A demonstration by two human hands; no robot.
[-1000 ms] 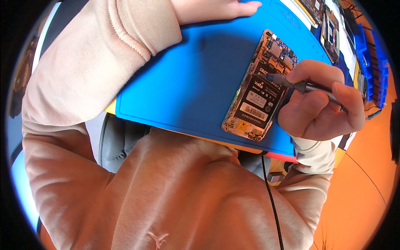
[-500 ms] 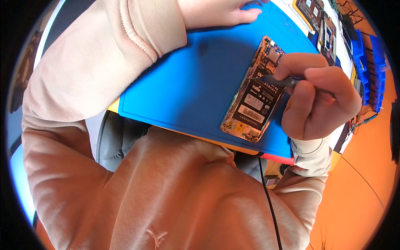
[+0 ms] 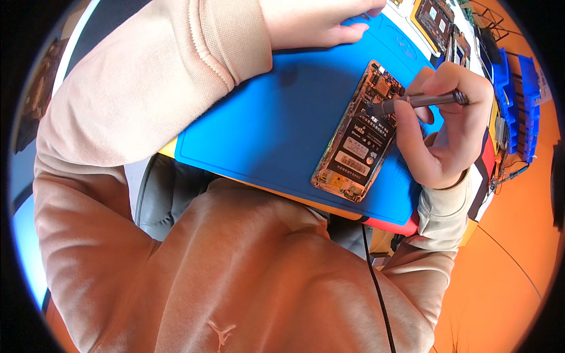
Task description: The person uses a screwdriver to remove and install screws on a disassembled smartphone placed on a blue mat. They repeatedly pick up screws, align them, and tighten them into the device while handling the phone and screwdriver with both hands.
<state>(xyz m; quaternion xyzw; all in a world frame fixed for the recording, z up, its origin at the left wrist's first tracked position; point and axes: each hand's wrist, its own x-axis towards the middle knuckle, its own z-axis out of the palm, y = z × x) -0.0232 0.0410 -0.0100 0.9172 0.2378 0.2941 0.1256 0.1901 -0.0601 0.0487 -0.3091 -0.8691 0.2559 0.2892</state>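
Observation:
An opened smartphone (image 3: 358, 141) lies slanted on the blue mat (image 3: 253, 117), with its dark labelled battery and bare circuit parts showing. My right hand (image 3: 450, 129) pinches a slim dark pen-shaped tool (image 3: 421, 102) between thumb and fingers. The tool's narrow tip points left over the phone, near the battery's upper end; whether it touches cannot be made out. At the top edge, my left hand (image 3: 318, 23) rests by the mat, thumb apart from the fingers. Nothing shows in its grasp, though the picture's edge cuts off some of its fingers.
Circuit boards and opened devices (image 3: 435, 26) lie beyond the mat at upper right. Blue plastic bins (image 3: 524, 100) stand at the far right above an orange surface (image 3: 512, 212). A black cord (image 3: 379, 288) hangs down in front of me.
My right hand has loosened and turned, its fingers lifting so more of the tool's handle shows. The tool now lies nearly level, its rear end raised. My left hand has barely moved.

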